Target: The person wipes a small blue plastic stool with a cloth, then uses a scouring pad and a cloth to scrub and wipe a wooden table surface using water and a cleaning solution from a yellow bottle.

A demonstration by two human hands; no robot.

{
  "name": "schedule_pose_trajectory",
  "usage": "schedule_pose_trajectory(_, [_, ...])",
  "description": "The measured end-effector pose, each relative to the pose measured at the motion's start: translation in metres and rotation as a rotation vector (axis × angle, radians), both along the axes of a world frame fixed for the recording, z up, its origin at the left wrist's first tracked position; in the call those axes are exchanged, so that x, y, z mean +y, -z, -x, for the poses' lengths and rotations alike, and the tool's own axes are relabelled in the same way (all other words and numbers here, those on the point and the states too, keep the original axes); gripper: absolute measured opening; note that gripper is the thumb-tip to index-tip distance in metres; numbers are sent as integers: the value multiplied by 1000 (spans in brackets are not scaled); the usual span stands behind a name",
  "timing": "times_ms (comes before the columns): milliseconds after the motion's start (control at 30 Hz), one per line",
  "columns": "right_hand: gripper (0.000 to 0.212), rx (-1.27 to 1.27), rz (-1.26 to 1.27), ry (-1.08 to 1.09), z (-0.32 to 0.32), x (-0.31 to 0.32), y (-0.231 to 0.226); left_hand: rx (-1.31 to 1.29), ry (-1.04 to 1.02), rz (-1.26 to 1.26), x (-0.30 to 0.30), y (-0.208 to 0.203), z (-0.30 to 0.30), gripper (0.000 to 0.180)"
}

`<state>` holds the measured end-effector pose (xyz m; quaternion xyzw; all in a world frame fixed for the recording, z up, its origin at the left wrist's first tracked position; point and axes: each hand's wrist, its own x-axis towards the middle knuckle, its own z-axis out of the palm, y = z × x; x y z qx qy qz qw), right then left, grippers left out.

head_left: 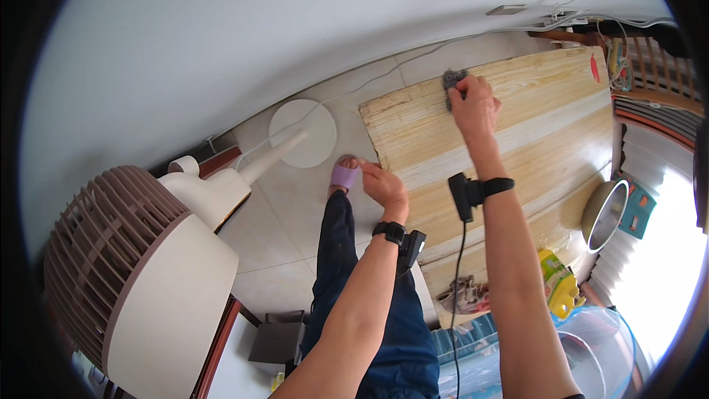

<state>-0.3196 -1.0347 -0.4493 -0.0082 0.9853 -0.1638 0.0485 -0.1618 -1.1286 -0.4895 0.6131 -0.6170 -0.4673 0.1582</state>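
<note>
My right hand [478, 109] is closed on a dark grey scouring pad [450, 83]. It presses the pad against the far edge of a light wooden board [428, 140] made of striped planks. Beside the board's left edge hangs my left hand [386, 191], loosely bent with a finger stretched out and nothing visible in it. Part of its fingers is hidden by the hand itself. Both wrists wear black straps with small devices, and a cable runs down from the right one.
At left stands a fan [170, 288] on a round white base [295, 122], its cable trailing along the wall. On the right are a metal basin [604, 216], a teal crate [636, 207] and a yellow-green bottle [557, 281]. My foot wears a purple slipper [343, 175].
</note>
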Motion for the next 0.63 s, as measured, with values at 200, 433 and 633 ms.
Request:
schedule_pose_trajectory(200, [10, 92, 149, -306, -52, -89, 5, -79, -4, -127, 1, -11, 5, 58])
schedule_pose_trajectory(433, [10, 23, 150, -163, -15, -42, -1, 0, -19, -90, 1, 6, 0, 58])
schedule_pose_trajectory(633, [13, 69, 95, -213, -23, -76, 9, -37, 17, -50, 0, 0, 1, 59])
